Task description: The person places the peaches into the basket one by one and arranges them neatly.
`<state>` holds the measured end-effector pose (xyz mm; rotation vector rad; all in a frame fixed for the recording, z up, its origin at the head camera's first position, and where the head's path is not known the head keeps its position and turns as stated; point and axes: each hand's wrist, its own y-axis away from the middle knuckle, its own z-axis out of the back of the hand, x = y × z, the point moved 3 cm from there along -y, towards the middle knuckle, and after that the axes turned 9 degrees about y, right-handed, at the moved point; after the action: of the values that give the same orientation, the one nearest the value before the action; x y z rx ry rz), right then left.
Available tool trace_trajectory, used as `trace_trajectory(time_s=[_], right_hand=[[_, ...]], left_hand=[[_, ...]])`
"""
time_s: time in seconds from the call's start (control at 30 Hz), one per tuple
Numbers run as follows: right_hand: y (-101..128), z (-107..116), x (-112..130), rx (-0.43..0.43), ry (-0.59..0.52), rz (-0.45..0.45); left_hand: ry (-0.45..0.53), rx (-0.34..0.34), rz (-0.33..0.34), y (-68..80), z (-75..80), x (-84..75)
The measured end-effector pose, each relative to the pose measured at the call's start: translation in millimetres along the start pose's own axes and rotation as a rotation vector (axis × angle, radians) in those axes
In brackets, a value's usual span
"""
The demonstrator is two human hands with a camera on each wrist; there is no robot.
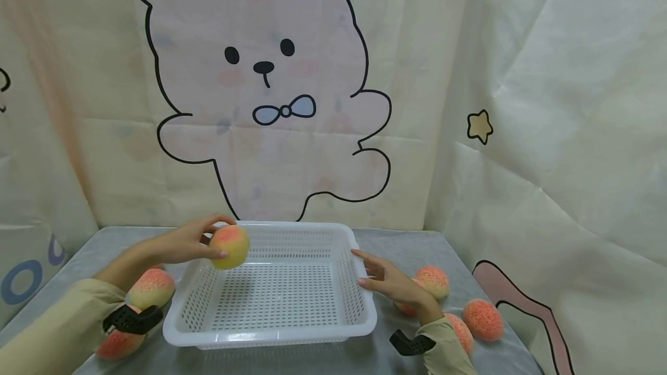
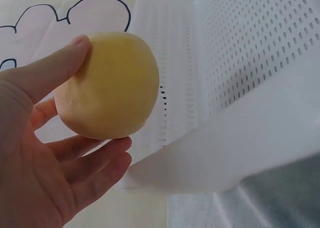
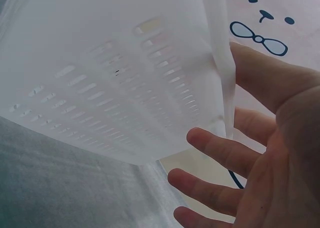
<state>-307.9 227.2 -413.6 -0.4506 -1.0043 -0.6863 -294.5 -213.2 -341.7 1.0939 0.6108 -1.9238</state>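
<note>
head view shows a white perforated basket [image 1: 271, 297] sitting in the middle of a grey table [image 1: 375, 357], with a cartoon rabbit curtain [image 1: 260, 74] hanging at the far side. the left hand [image 1: 195, 242] holds a peach [image 1: 229, 246] over the far left corner of the basket, above the rim and not yet inside. the thumb lies over the top of the fruit and the fingers curl under it. in the left wrist view the same peach [image 2: 107, 85] shows its pale yellow side, the thumb pressed on the upper left of it and the fingers [image 2: 92, 160] cupped close together beneath, with the basket's holed wall [image 2: 240, 53] just to the right.

the right hand [image 1: 393, 282] rests at the basket's right rim, fingers straight and a little spread, tips touching or just beside the plastic; which of the two i cannot tell from the head view. the right wrist view shows the fingers [image 3: 225, 150] spread apart under the rim edge of the basket [image 3: 125, 73], holding nothing.

other peaches lie on the table: two at the near left beside the left sleeve [image 1: 151, 288] [image 1: 117, 343], and a group on the right, one just beyond the right hand [image 1: 432, 281], one partly hidden under the wrist [image 1: 406, 307], and two nearer the right edge [image 1: 483, 320] [image 1: 461, 333].
</note>
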Motion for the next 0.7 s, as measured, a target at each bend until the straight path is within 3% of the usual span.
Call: trace_trajectory(time_s=[0.3, 0.7], right_hand=[[0, 0, -1, -0.002, 0.002, -0.007], [0, -1, 1, -0.002, -0.024, -0.01]], left_hand=[[-0.027, 0.031, 0.037, -19.2, -9.3, -0.6], [-0.139, 0.034, 0.092, -40.6, -19.9, -1.1]])
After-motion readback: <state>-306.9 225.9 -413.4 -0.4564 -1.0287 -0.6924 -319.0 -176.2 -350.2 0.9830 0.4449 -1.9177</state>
